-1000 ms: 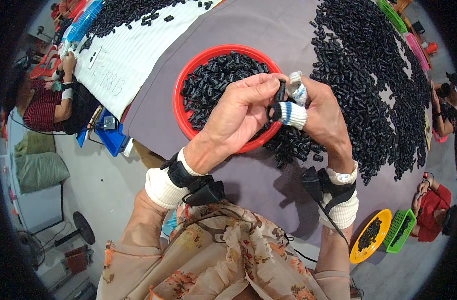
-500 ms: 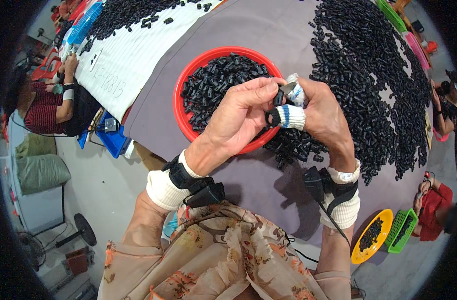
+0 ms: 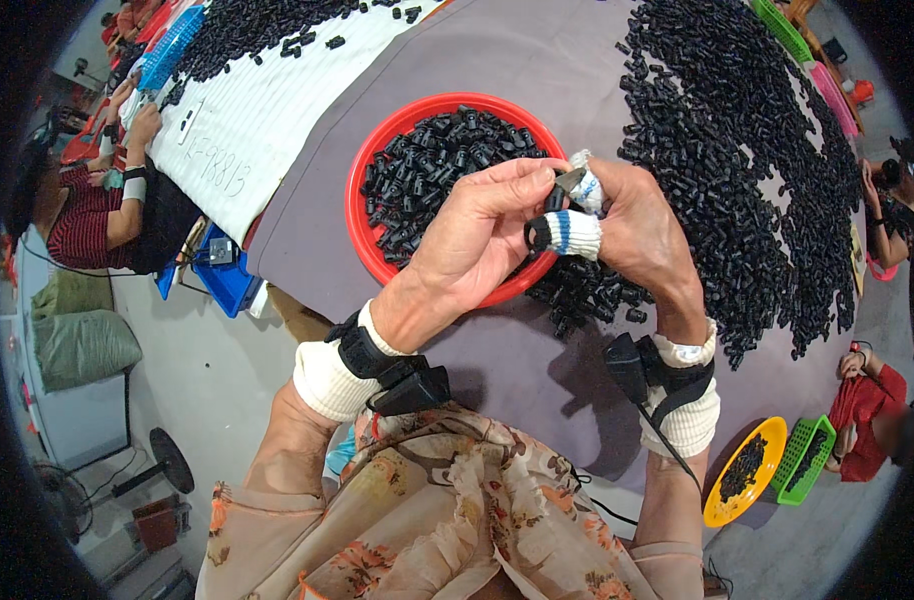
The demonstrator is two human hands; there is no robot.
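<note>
My left hand (image 3: 482, 235) and my right hand (image 3: 642, 230) meet over the near rim of a round red basin (image 3: 369, 165) filled with small black plastic parts (image 3: 432, 165). Both hands pinch one small black part (image 3: 556, 197) between their fingertips. White cloth guards with blue stripes cover my right thumb and forefinger. A small metal blade tip shows at my right fingertips. A big heap of the same black parts (image 3: 737, 140) lies on the grey table (image 3: 537, 60) to the right of my right hand.
A white sheet (image 3: 247, 120) with more black parts lies at the far left, where another person in a red striped top (image 3: 87, 215) sits. A yellow bowl (image 3: 742, 470) and a green basket (image 3: 802, 460) stand at the lower right beside a person in red. Sacks lie on the floor at left.
My hands stay together over the basin's rim; the fingers have shifted only slightly on the small black part.
</note>
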